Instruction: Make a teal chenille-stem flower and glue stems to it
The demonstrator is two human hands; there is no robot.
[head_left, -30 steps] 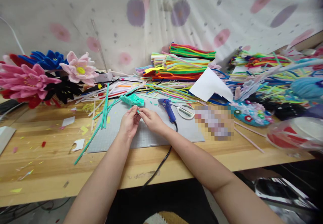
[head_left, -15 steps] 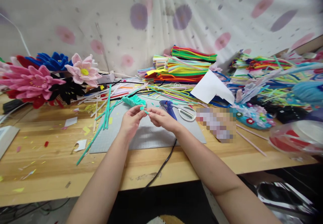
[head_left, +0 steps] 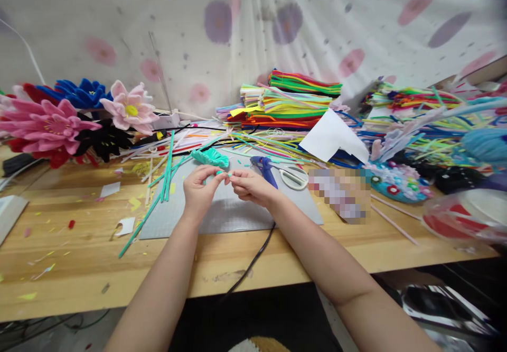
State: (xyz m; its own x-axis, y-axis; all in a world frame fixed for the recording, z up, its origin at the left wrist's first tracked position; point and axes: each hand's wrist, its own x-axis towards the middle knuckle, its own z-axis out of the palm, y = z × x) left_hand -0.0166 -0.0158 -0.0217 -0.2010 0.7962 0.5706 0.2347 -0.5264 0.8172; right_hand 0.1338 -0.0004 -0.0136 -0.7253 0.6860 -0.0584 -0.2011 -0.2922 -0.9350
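Note:
Over the grey mat (head_left: 233, 220), my left hand (head_left: 201, 185) pinches a small teal piece (head_left: 220, 172) between thumb and fingers. My right hand (head_left: 249, 185) has its fingertips closed on the same small piece, close beside the left fingertips; most of the piece is hidden. Just behind my hands lies a ruffled teal shape (head_left: 210, 157). Right of it rest a blue glue gun (head_left: 264, 170) and white-handled scissors (head_left: 293, 177). Long teal stems (head_left: 168, 169) lie at the mat's left edge.
Fluffy flowers (head_left: 55, 124) stand at the back left. Bundles of coloured stems (head_left: 289, 101) are stacked at the back, with white paper (head_left: 332, 135) before them. A black cable (head_left: 253, 261) crosses the table's front edge. A plastic-wrapped tub (head_left: 467, 217) is at the right.
My left hand has shifted slightly left and turned. The teal piece shows less between my fingers, and my right hand has moved little.

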